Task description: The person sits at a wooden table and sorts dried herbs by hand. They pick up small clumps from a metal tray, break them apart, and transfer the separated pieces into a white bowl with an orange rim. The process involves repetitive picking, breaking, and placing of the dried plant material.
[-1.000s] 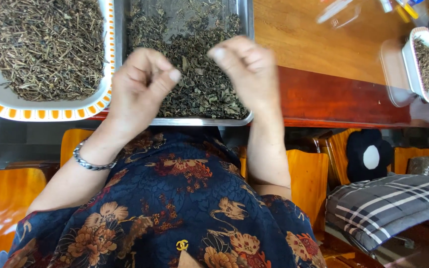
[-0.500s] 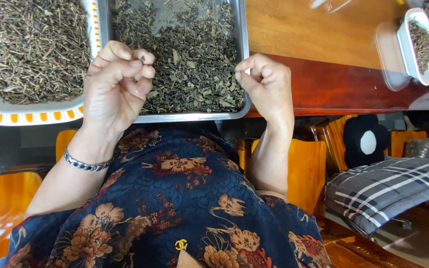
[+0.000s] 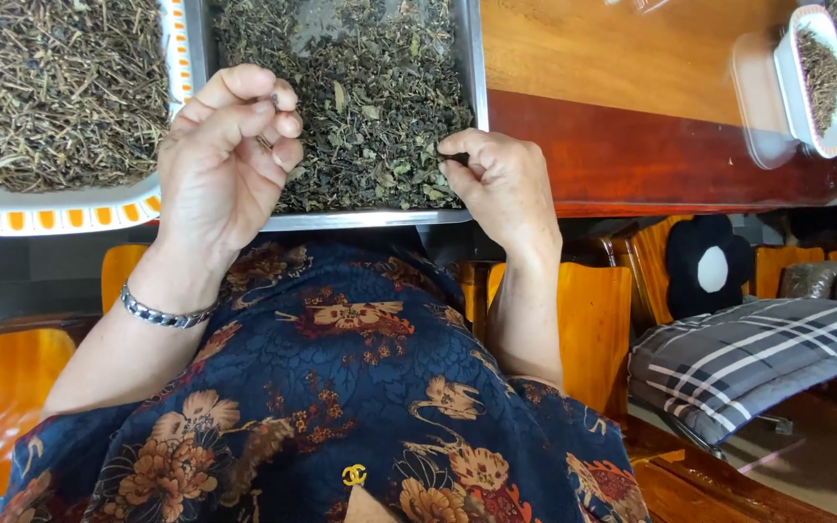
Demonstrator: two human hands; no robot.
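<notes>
A metal tray [image 3: 380,220] filled with dark dried leaves [image 3: 380,107] lies at the table's near edge. My left hand [image 3: 225,160], with a silver bracelet on its wrist, hovers over the tray's left rim with its fingers curled and a small dried stem pinched between the fingertips. My right hand [image 3: 506,189] rests at the tray's near right corner, with thumb and forefinger pinching a dark leaf piece. To the left stands a white tray with an orange-patterned rim [image 3: 50,215], holding a heap of dried stems [image 3: 50,87].
The wooden table [image 3: 612,58] stretches to the right, where a small white tub of dried bits [image 3: 811,87] sits in a clear plastic container. Below are orange chairs [image 3: 598,329], a plaid cushion [image 3: 758,358] and a black flower-shaped cushion [image 3: 714,266].
Both hands have come apart and drawn back to the tray's near rim. The left has moved left and the right has dropped to the tray's corner.
</notes>
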